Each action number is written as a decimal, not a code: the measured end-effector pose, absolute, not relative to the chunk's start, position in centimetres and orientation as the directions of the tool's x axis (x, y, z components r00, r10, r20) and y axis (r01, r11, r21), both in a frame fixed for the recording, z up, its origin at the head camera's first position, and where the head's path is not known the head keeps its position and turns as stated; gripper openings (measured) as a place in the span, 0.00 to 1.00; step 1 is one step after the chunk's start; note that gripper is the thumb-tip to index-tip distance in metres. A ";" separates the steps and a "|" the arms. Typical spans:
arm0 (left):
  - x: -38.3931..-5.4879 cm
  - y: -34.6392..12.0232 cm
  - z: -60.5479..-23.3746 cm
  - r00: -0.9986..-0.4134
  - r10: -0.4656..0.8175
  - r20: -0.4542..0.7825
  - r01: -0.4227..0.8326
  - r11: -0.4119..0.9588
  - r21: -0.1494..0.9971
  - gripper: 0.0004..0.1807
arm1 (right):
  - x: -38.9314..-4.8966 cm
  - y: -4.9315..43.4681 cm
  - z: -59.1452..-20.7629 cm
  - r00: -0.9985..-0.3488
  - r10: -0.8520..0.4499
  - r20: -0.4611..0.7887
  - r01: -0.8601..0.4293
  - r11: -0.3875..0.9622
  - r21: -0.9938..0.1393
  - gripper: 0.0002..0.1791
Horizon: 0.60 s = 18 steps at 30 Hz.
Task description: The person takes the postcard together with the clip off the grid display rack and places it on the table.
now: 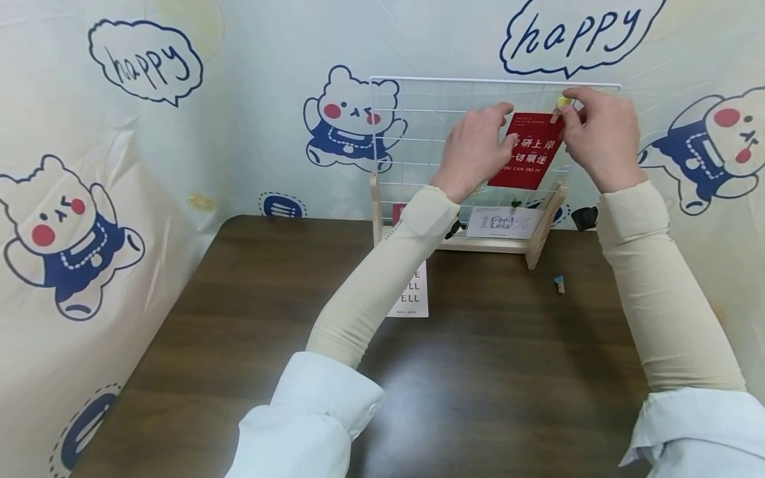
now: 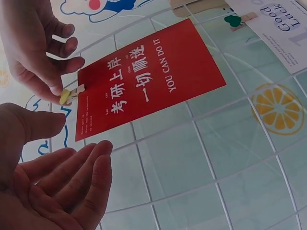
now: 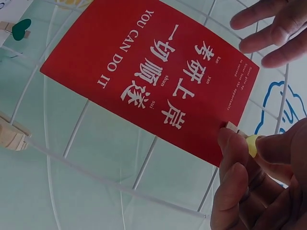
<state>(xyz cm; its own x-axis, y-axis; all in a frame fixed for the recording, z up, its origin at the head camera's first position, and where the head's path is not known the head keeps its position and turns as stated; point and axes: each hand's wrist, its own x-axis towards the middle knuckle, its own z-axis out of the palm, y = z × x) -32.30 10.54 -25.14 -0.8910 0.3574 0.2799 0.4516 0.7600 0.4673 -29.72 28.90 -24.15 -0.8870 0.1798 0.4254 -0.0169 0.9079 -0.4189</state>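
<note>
A red card (image 1: pixel 528 159) with white lettering hangs tilted against a white wire grid (image 1: pixel 496 80) on a wooden stand. At its upper right corner is a small wooden clothespin (image 3: pixel 253 144) with a yellow top. My right hand (image 1: pixel 606 139) pinches this clothespin between thumb and forefinger. On the card's other side, my left hand (image 1: pixel 475 149) is held with fingers spread and nothing in it. In the left wrist view, its fingertips (image 2: pixel 103 149) are close to the card's upper edge area.
Lower on the grid, a white "Good Luck" card (image 1: pixel 505 222) hangs from a clothespin with a green heart (image 2: pixel 233 20). A small blue-topped clothespin (image 1: pixel 559 285) lies on the dark table (image 1: pixel 478 372). Partly behind my left sleeve is a white printed card (image 1: pixel 414 295).
</note>
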 end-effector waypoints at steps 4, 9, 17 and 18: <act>-32.5 10.7 -25.1 -0.895 0.361 0.262 0.445 0.765 0.466 0.28 | -29.9 29.1 -24.0 -0.898 0.177 0.404 -0.013 0.905 -0.425 0.26; -32.7 11.0 -25.0 -0.897 0.358 0.259 0.441 0.763 0.473 0.27 | -30.0 29.5 -23.8 -0.895 0.175 0.410 -0.012 0.909 -0.416 0.26; -33.0 11.6 -25.2 -0.896 0.364 0.254 0.443 0.745 0.498 0.28 | -30.1 29.6 -23.8 -0.891 0.179 0.418 -0.013 0.909 -0.417 0.24; -33.0 11.6 -25.3 -0.896 0.363 0.256 0.444 0.746 0.496 0.28 | -30.2 29.6 -23.8 -0.892 0.177 0.415 -0.015 0.907 -0.420 0.24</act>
